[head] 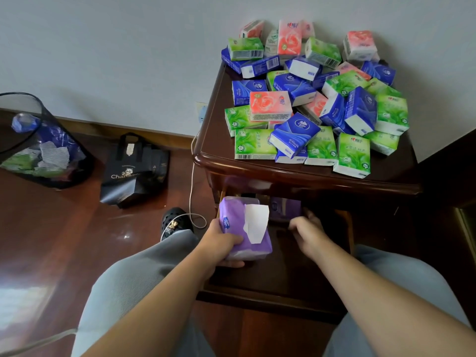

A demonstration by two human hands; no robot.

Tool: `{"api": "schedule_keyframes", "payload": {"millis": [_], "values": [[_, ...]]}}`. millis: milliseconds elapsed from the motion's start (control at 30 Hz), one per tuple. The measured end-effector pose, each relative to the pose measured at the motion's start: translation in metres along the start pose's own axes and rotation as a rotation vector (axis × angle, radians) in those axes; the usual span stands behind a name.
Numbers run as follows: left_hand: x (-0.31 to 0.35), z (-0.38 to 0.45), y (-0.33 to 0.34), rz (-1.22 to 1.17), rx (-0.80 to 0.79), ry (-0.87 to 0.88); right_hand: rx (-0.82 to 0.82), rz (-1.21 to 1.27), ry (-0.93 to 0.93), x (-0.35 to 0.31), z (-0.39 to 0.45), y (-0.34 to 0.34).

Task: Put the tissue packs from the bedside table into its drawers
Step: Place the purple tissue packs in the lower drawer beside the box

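Observation:
A pile of several small tissue packs [316, 99], green, blue and pink, covers the top of the dark wooden bedside table [213, 140]. Below the tabletop a drawer [283, 276] stands pulled out toward me. My left hand [219, 243] grips a large purple tissue pack [244, 228] with a white sheet sticking out, held over the drawer's left side. My right hand [309, 235] reaches into the drawer with curled fingers at another purple pack [286, 208] lying at the drawer's back; whether it grips that pack is hidden in shadow.
A black mesh waste bin [38, 140] with wrappers stands on the wooden floor at the left. A black paper bag [134, 171] lies beside it. A white cable [192, 181] hangs down the table's left side. My knees flank the drawer.

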State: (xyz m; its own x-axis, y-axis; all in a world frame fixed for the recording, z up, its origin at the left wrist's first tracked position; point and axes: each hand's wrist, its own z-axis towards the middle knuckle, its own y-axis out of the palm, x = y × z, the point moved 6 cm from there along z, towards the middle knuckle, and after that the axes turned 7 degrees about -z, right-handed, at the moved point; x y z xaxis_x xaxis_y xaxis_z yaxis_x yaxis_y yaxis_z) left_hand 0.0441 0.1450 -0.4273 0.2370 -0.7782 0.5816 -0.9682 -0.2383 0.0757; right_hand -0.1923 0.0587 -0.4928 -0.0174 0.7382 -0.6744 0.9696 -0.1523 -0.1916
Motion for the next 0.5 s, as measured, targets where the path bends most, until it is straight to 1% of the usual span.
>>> {"api": "schedule_keyframes", "payload": {"millis": [67, 133, 200, 233, 267, 333, 400, 433, 467, 500], "values": [[0.001, 0.000, 0.004, -0.011, -0.013, 0.007, 0.030, -0.031, -0.012, 0.002, -0.003, -0.003], [0.003, -0.001, 0.009, -0.015, -0.032, 0.014, 0.093, -0.125, -0.028, 0.002, -0.008, -0.012], [0.004, -0.003, 0.017, -0.014, -0.058, 0.025, 0.127, -0.161, -0.006, 0.006, -0.017, -0.022], [0.004, -0.004, 0.024, -0.012, -0.075, 0.029, 0.091, -0.124, 0.022, 0.007, -0.023, -0.024], [0.003, -0.005, 0.031, -0.006, -0.094, 0.033, 0.014, -0.065, 0.060, 0.009, -0.031, -0.023], [0.002, -0.009, 0.048, 0.010, -0.138, 0.046, -0.211, -0.017, 0.125, 0.010, -0.052, -0.019], [-0.001, -0.011, 0.067, 0.028, -0.192, 0.060, -0.429, -0.054, 0.139, 0.013, -0.075, -0.020], [-0.004, -0.012, 0.077, 0.038, -0.227, 0.063, -0.498, -0.065, 0.141, 0.016, -0.085, -0.024], [-0.007, -0.014, 0.087, 0.057, -0.266, 0.063, -0.533, -0.072, 0.136, 0.020, -0.094, -0.030], [-0.009, -0.015, 0.096, 0.089, -0.305, 0.066, -0.529, -0.072, 0.129, 0.024, -0.098, -0.038]]}}
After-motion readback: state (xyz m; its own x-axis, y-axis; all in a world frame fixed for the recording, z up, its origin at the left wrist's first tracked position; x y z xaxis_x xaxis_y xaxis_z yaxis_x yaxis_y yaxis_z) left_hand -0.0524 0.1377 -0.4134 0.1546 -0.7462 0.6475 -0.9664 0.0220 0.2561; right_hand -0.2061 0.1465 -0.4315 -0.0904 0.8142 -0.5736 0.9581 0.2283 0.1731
